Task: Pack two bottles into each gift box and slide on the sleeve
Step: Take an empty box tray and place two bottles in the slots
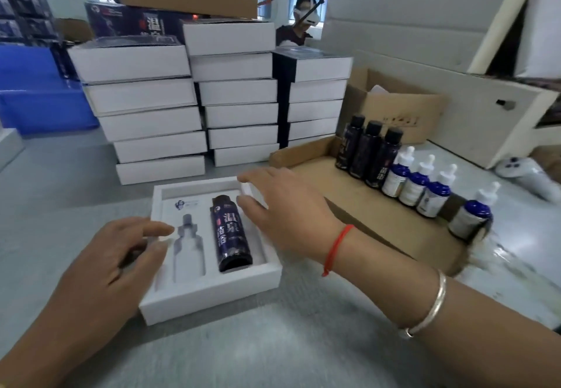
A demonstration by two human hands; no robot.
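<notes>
The first gift box is half packed: an open white cardboard gift box (212,293) with a moulded white insert lies on the grey counter (273,342) near its front edge, and a tall dark purple bottle with a black cap (231,234) lies flat in the insert's right recess, cap toward the far side. The left, dropper-shaped recess (188,248) is unfilled. The left hand (106,266) rests on the box's left rim with fingers loosely extended, steadying it and gripping nothing. The right hand (285,211) reaches over the box's far right corner, fingers relaxed and spread, fingertips touching or just above the rim; it holds nothing either. To the right, on a flat brown cardboard tray (379,229), stand three more dark purple bottles (368,153) and, nearer the tray's right edge, a row of small blue dropper bottles with white tops (419,184), one of them (473,211) set apart from the rest. Stacks of white boxes (194,114) rise along the counter's far edge. The step in hand appears to be filling the second recess. The next move likely calls for the right hand to travel to the tray, pinch one blue dropper bottle, and lay it top-first toward the far side into the left recess, matched to the cut-out, before any sleeve goes on.
</notes>
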